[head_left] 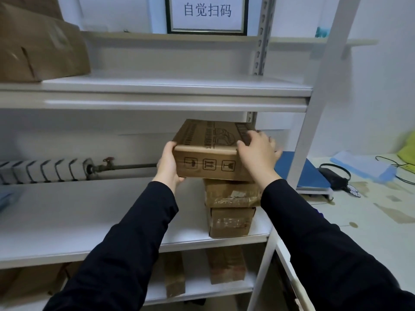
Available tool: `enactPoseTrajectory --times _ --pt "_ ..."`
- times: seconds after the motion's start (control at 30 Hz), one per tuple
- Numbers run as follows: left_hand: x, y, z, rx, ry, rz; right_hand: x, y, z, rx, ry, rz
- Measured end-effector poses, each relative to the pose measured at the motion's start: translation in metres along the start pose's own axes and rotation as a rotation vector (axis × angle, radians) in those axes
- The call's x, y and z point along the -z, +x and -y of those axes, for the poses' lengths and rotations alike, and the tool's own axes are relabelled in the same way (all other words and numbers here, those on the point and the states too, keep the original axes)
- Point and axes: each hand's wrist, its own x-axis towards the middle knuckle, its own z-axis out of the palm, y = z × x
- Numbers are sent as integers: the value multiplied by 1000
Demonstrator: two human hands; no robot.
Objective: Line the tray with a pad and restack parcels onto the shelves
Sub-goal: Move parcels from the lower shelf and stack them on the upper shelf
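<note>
A flat brown cardboard parcel [208,151] with printed handling symbols on its front sits on top of a stack on the white middle shelf [89,221]. My left hand [167,163] grips its left end. My right hand [258,151] lies over its right top corner. Under it are two smaller taped parcels, one [231,193] above the other [231,222]. The stack stands at the shelf's right end, close to the upright post [314,113]. Both arms wear dark sleeves.
A large cardboard box [42,48] sits at the left of the upper shelf [168,86]. More parcels [225,264] stand on the bottom shelf. A radiator and pipe [45,169] run behind the middle shelf. To the right, a table holds a blue scale [310,173], cables and blue pads [363,164].
</note>
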Motion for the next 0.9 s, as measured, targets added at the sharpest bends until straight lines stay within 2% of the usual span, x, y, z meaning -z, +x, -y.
enactPoseTrajectory --times 0.13,0.27,0.43,0.63,0.83,0.9 --pt "25 -7 -18 -37 -38 -31 12 -8 11 -104 351 -156" --pt "49 -20 -36 -77 -6 -30 24 -20 33 -224 579 -7" --pt "89 -40 -64 -150 108 -16 44 -40 74 -153 643 45" --pt "131 -83 -102 -359 494 -40 73 -79 119 -78 610 26" --pt "162 -129 -140 -509 375 6 104 -119 159 -68 726 52" --pt "171 -145 -153 -551 315 37 116 -136 173 -10 742 51"
